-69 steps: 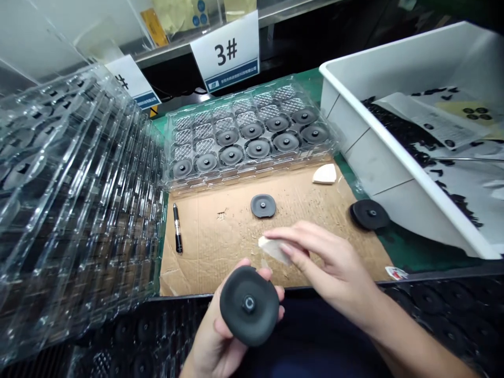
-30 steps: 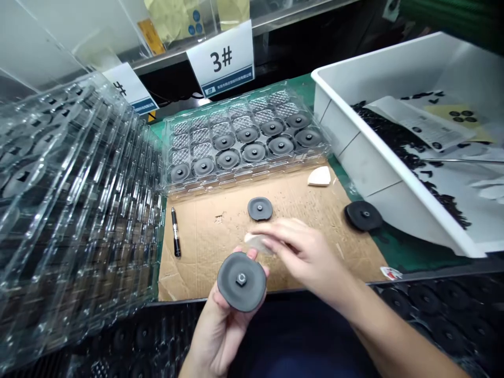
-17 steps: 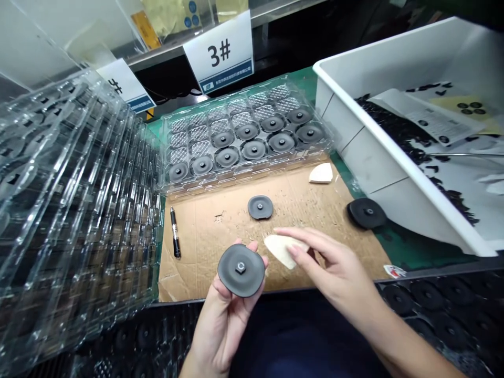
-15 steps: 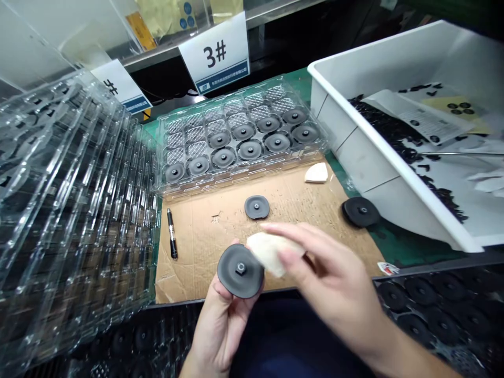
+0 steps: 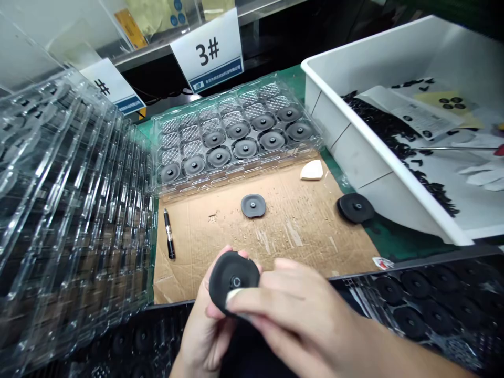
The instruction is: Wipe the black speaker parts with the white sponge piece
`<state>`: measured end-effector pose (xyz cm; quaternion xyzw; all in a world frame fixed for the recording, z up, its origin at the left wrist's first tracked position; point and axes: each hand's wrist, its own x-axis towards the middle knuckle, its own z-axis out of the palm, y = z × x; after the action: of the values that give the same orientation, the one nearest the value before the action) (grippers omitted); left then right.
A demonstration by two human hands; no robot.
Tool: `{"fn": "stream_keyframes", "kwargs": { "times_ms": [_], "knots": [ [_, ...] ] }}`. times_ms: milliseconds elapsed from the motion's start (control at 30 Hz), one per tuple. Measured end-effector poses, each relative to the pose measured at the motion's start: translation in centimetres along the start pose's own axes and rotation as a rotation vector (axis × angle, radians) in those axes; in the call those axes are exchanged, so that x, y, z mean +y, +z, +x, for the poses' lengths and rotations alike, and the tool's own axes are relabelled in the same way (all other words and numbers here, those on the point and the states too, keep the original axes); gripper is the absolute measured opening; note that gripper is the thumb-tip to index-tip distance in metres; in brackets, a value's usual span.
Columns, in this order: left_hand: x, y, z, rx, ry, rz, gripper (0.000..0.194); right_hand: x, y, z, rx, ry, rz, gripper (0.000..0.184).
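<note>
My left hand (image 5: 205,325) is closed around a dark rounded-square rubber part (image 5: 224,278) with a small raised hub at its centre. Over its lower right side lies my right hand (image 5: 299,315), pinching a white sponge wedge (image 5: 233,298). Only a tip of that wedge shows, pressed against the part near the hub; my fingers hide the remainder. Beyond my hands, a similar dark part (image 5: 253,206) lies on the cardboard sheet (image 5: 197,231). A second white wedge (image 5: 312,170) rests near the sheet's far right corner.
A clear blister tray (image 5: 236,173) holding several dark parts stands behind the cardboard. Stacked clear trays (image 5: 79,210) rise at left, beside a pen (image 5: 169,234). At right are a large white bin (image 5: 378,152) with black scraps and more dark parts (image 5: 355,208). Filled trays (image 5: 433,299) lie below the bench edge.
My right hand has moved left and down, bringing the sponge wedge from beside the held part onto its face. The held part stays in my left hand. The view has shifted slightly.
</note>
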<state>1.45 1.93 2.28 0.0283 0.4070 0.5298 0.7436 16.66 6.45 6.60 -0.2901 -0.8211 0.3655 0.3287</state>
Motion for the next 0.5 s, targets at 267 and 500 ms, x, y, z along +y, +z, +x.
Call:
{"fn": "stream_keyframes", "kwargs": {
  "times_ms": [267,500],
  "knots": [
    [0.7,-1.1,-0.1,-0.147,-0.095,0.047,0.050,1.9,-1.6,0.3,0.067,-0.029,-0.205,0.032],
    [1.7,-0.2,-1.0,-0.172,-0.133,-0.068,0.054,5.4,0.5,-1.9,0.188,0.464,0.115,0.023]
  ]
}}
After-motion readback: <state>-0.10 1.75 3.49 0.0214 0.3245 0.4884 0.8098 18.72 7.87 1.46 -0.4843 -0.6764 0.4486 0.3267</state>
